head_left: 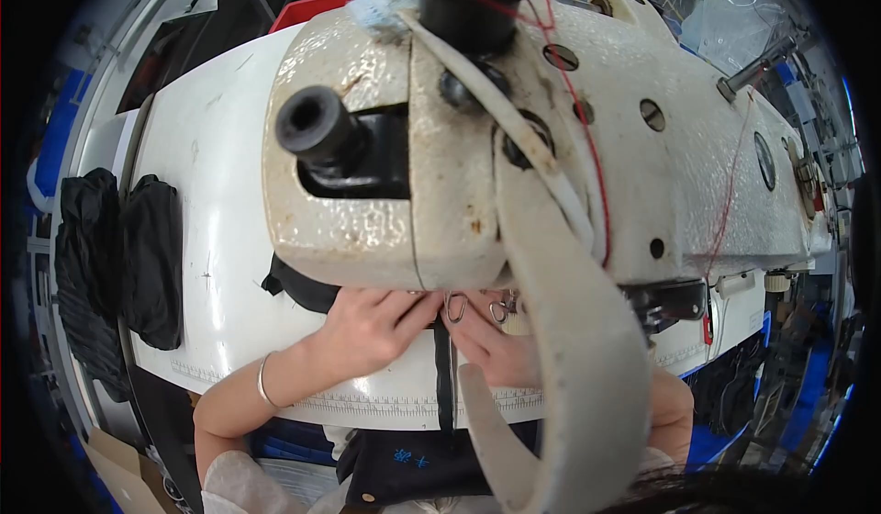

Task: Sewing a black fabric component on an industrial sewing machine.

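A cream sewing machine (367, 229) fills the middle of the view and covers the needle area. Below its head, a narrow black fabric strip (445, 376) runs down over the table's near edge. My left hand (372, 330) is closed, its fingertips pinching at the strip's upper end. From the other side my right hand (496, 349) meets it, fingers together against the same strip. Metal thread guides and a curved pale arm of the machine partly hide the right hand. More black fabric (303, 289) lies bunched under the machine head, left of my left hand.
The white table (216, 229) has a ruler printed along its near edge. Folded black fabric pieces (151, 262) lie at its left side. Red thread (595, 174) runs down over the machine. A cardboard box (128, 473) stands at the lower left.
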Tool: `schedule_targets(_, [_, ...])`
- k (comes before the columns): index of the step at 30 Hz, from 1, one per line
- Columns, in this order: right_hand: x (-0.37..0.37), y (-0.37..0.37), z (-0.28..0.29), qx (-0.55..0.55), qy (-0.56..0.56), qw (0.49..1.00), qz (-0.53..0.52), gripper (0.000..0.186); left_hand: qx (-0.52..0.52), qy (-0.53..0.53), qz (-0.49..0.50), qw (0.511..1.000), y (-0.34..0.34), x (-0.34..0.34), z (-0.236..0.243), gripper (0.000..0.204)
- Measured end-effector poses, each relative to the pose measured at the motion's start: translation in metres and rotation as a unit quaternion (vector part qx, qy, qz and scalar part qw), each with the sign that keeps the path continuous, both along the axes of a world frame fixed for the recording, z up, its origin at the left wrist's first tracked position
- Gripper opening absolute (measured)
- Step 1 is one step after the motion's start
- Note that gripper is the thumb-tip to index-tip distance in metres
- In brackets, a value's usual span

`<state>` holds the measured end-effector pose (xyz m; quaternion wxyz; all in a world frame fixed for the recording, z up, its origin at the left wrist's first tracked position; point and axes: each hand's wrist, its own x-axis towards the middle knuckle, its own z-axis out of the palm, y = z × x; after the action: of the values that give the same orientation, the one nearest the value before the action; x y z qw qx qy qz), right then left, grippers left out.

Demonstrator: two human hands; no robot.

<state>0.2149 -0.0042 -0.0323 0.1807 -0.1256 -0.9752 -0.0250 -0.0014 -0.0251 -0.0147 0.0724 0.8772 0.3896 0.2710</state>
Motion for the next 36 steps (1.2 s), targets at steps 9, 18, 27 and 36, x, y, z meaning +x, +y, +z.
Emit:
schedule_targets(9, [0.001,0.011,0.010,-0.096,0.053,0.994,-0.012,0.035,0.011,0.046,0.085,0.995,0.012,-0.005,0.036,0.029])
schedule_targets(18, [0.014,-0.088,0.038,-0.847,0.166,0.504,-0.013,0.038,-0.111,0.136,-0.100,0.979,-0.066,-0.009,0.082,0.016])
schedule_targets(27, [0.023,-0.106,0.032,-0.132,0.072,0.987,-0.053,0.035,-0.074,-0.082,0.177,0.978,-0.121,0.010,0.044,0.021])
schedule_targets(36, [0.014,-0.113,0.017,0.001,0.044,0.998,-0.041,0.032,-0.102,-0.298,0.241,0.918,-0.069,-0.021,0.045,0.012])
